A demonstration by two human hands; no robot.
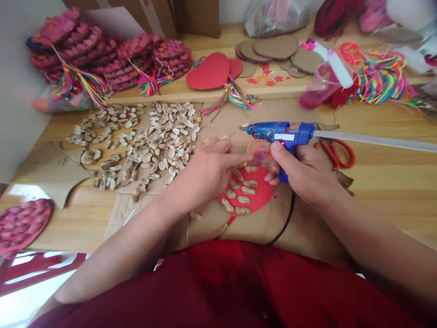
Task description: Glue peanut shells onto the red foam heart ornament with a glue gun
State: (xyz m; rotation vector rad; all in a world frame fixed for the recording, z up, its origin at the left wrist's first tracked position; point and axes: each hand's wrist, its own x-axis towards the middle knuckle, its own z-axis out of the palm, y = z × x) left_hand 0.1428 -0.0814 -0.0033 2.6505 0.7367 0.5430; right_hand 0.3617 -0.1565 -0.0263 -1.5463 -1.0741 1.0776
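In my right hand (300, 171) is a blue hot glue gun (273, 132), its nozzle pointing left and a long glue stick out of its back. A red heart-shaped card (262, 182) lies below, with rows of peanut shells (244, 199) on it and a cord at its lower tip. My left hand (216, 164) hovers over the card's upper left, index finger stretched out to the right, the other fingers bent and partly hidden. I see nothing held in it. A small pale piece sits by the nozzle tip.
Loose peanut half-shells (157, 141) are spread at left. Red-handled scissors (336, 152) lie right of the glue gun, whose black cable (290, 218) runs toward me. On the back ledge are stacked pink shell-covered pieces (126, 59), red hearts (210, 73), cardboard ovals (276, 48) and colored tassels (382, 82).
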